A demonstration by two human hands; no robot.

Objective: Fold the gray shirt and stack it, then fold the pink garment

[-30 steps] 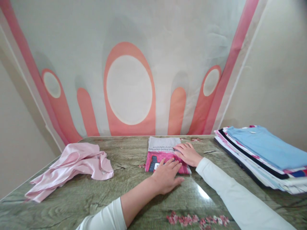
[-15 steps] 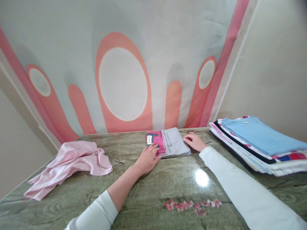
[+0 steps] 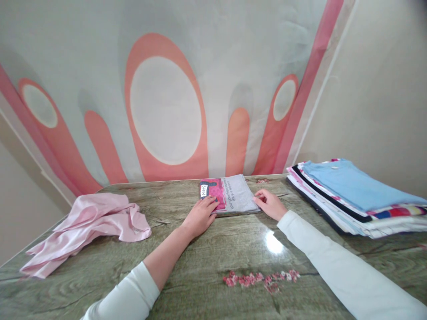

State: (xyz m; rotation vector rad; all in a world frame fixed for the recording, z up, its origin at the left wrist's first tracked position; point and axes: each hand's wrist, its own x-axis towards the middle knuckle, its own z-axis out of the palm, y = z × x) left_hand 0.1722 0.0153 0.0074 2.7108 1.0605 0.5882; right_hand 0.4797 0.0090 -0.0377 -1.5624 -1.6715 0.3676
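Observation:
A grey T-shirt, folded into a small packet with a pink "PARIS" print and dark lettering, lies near the table's far edge. My left hand rests flat on its left front part, fingers stretched out over the print. At the packet's right edge is my right hand, its fingers curled and thumb and forefinger closed together on the fabric edge. Exactly how much cloth sits between those fingertips is hard to see.
To the left a crumpled pink garment lies on the wood-patterned table. A stack of folded clothes with a light blue shirt on top stands at the right. Behind the table hangs a grey backdrop with coral shapes.
The view has shifted slightly, so everything sits a little further left and higher. Both hands stay at the folded T-shirt, and the right fingers have moved slightly against its edge.

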